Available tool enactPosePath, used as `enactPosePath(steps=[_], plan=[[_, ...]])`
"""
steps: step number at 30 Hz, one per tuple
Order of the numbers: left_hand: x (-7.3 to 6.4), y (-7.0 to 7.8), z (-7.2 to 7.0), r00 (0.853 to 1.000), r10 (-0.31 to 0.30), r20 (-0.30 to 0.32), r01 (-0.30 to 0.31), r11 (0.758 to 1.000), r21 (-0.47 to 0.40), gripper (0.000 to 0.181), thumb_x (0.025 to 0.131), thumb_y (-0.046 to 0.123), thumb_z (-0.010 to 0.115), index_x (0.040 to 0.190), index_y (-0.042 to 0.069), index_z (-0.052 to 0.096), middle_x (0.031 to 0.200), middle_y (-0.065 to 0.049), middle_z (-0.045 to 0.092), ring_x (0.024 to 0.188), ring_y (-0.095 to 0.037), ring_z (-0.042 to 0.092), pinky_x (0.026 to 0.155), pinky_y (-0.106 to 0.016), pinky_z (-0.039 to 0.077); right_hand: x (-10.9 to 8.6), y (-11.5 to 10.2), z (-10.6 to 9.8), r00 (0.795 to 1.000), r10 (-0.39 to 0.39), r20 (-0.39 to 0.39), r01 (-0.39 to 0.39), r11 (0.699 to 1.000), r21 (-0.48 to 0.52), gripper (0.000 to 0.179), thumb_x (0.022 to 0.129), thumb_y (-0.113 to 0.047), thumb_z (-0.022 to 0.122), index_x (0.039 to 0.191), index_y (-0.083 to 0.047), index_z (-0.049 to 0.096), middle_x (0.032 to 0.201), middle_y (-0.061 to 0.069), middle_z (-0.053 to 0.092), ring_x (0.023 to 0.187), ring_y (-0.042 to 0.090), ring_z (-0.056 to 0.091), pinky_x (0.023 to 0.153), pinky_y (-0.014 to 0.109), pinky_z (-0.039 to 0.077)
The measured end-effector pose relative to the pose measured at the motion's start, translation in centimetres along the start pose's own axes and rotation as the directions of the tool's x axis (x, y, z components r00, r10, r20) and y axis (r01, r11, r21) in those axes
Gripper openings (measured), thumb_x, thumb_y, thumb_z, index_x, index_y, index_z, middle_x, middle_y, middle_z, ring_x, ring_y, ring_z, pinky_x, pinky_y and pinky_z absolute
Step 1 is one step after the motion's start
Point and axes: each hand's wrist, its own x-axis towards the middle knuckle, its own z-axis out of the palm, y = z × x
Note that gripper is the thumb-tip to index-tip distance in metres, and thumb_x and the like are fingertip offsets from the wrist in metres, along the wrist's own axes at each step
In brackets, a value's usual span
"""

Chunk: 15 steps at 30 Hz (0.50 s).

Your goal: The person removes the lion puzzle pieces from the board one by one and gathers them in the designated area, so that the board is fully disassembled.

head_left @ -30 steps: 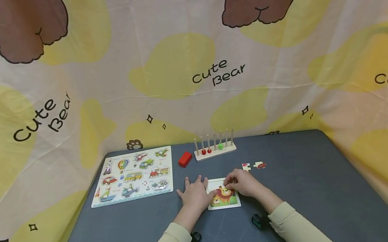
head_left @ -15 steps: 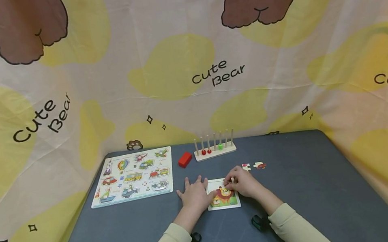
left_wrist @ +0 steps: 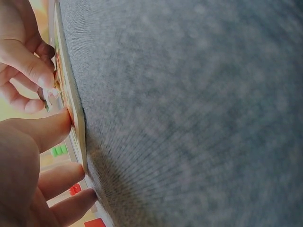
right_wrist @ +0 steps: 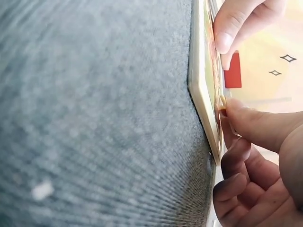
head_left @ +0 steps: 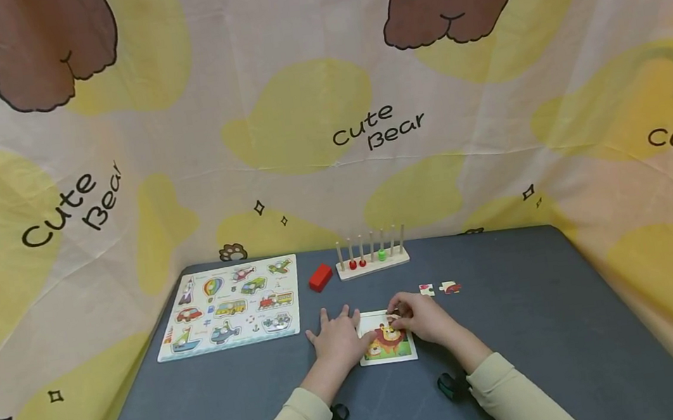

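A small framed jigsaw puzzle (head_left: pixel 389 357) with a lion picture lies flat on the table. My left hand (head_left: pixel 336 341) is beside its left edge, fingers spread, the thumb reaching onto the picture. In the left wrist view that thumb (left_wrist: pixel 57 128) presses the puzzle's face near its edge. Over the upper right of the puzzle, my right hand (head_left: pixel 425 317) pinches a jigsaw piece between thumb and fingers. Little of this piece (right_wrist: pixel 222 101) shows in the right wrist view. Two more jigsaw pieces (head_left: pixel 426 289) lie beyond the right hand.
A vehicle picture board (head_left: pixel 250 331) lies at the left. Toward the back are a red block (head_left: pixel 320 277) and a wooden peg stand (head_left: pixel 376 265) with a few red and green beads. A printed cloth (head_left: pixel 299 122) hangs behind the table.
The right fingers shift slightly at the top of the puzzle, and the pinched piece now shows between the fingertips at a different angle. The left hand stays in place.
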Motion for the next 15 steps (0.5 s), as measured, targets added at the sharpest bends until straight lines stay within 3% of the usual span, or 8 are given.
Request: enactPosePath(steps=[6, 15], plan=[[0.1, 0.0, 0.1, 1.000, -0.005, 0.003, 0.005, 1.000, 0.007, 0.068, 0.088, 0.058, 0.069, 0.144, 0.020, 0.059, 0.154, -0.008, 0.050, 0.149, -0.050, 0.025, 0.103, -0.084, 0.023, -0.1, 0.0, -0.1, 1.000, 0.000, -0.012, 0.000, 1.000, 0.030, 0.024, 0.088, -0.015, 0.079, 0.111, -0.017, 0.069, 0.083, -0.001, 0.061, 0.072, 0.015, 0.055, 0.066, 0.031, 0.047], [0.0, -0.1, -0.1, 1.000, 0.018, 0.018, -0.018, 1.000, 0.020, 0.069, 0.089, 0.060, 0.066, 0.144, 0.019, 0.059, 0.155, -0.008, 0.049, 0.149, -0.050, 0.025, 0.102, -0.084, 0.024, -0.4, -0.2, -1.1, 0.997, -0.017, -0.077, 0.024, 0.995, 0.094, 0.019, 0.088, -0.022, 0.079, 0.106, -0.019, 0.072, 0.076, -0.004, 0.068, 0.065, 0.014, 0.058, 0.060, 0.029, 0.047]])
